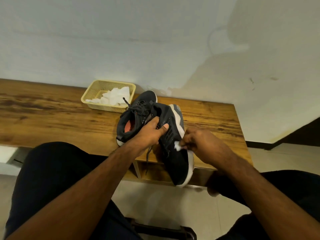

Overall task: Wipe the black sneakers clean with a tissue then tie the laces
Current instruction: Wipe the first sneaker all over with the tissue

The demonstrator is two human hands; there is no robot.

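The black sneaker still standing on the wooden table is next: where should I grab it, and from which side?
Grip the padded heel collar of the black sneaker on the table, coming from above on the near side. Its opening faces up toward you, with the orange insole showing, so fingers can hook inside. The left hand and the held black sneaker crowd its right side; loose laces cover the front.

Desk was glossy wood-grain w/ dark streaks, basket at its back edge pale perforated plastic w/ soft crumpled tissues, sneakers matt black mesh cloth w/ smooth whitish rubber soles, tissue thin white paper.
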